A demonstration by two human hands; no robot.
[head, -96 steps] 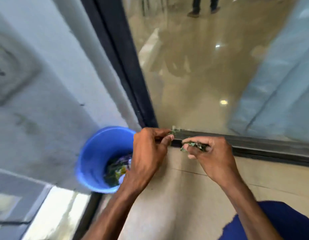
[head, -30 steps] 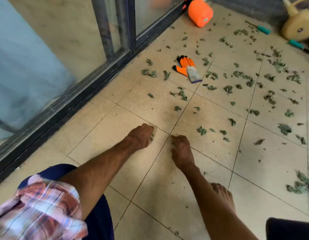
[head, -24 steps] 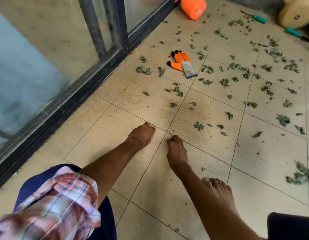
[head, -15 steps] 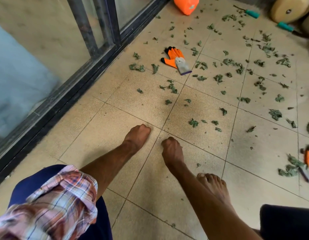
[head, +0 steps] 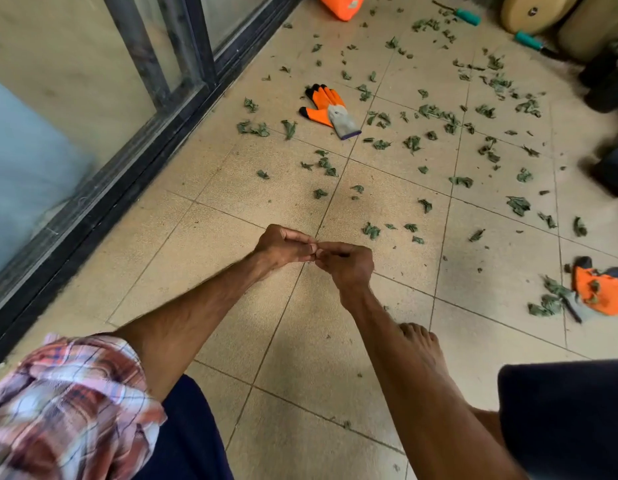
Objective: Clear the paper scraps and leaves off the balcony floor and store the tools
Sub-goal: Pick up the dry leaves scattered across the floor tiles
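My left hand point(head: 283, 245) and right hand point(head: 347, 263), lifted now, meet curled; what they pinch I cannot tell. Leaves point(head: 371, 231) by the glove point(head: 326, 107) remain.

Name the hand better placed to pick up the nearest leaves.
Right. The nearest leaves lie just beyond the right hand, on its side; the left hand would likely have to cross.
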